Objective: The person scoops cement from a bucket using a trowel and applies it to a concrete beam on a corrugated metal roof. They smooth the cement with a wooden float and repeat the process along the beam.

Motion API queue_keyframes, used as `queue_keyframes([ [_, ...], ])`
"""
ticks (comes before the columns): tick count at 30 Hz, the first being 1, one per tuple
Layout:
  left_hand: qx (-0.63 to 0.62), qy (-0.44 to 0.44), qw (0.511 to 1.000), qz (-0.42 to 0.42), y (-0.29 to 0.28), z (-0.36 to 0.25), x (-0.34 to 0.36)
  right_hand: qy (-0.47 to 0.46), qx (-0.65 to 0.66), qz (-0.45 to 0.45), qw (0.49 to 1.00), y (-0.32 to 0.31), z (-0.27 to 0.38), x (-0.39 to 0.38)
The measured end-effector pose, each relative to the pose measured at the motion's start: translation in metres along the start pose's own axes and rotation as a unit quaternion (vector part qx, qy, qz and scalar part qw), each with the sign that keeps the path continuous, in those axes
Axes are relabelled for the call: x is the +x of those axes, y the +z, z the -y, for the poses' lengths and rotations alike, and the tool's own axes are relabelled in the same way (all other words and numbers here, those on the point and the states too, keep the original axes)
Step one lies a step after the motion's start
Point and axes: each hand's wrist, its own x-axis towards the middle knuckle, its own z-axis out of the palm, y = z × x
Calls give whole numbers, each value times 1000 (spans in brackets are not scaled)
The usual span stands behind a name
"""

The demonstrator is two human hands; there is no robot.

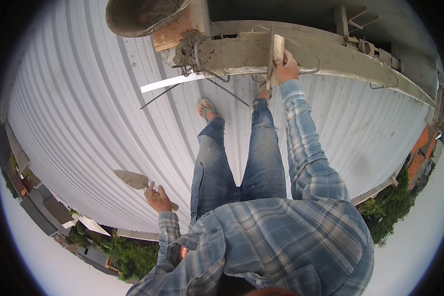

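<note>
My left hand [159,198] is closed around the handle of a pointed trowel [132,179], held low over the metal roofing with its grey-smeared blade toward the left. My right hand [286,69] reaches forward and grips the pale wooden handle of a plastering float [270,59]. The float's board shows edge-on, against the mortar-covered face of a long ledge [232,53]. Wet grey mortar coats the ledge left of the float, with a rough lump [188,47] at its left end. Whether the float presses on the mortar I cannot tell.
Corrugated metal roofing [98,113] lies under my sandalled feet. A mortar-smeared bucket [133,22] stands beside bricks [175,30] at the ledge's left end. Thin steel rods [227,92] and a white strip [170,84] jut out below. Wire hooks [316,64] hang along the ledge.
</note>
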Motion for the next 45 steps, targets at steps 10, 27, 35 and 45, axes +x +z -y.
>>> queue_keyframes([
  [10, -59, 98, 992, 52, 11, -89, 17, 134, 422, -149, 884, -191, -54, -40],
  [27, -12, 34, 999, 7, 23, -95, 5, 32, 164, 127, 978, 12, 35, -102],
  [35, -10, 11, 999, 33, 35, -138, -13, 113, 382, 112, 911, -9, 3, -52],
  [45, 49, 2, 999, 11, 35, -166, -23, 57, 115, 145, 981, 5, -17, 21],
])
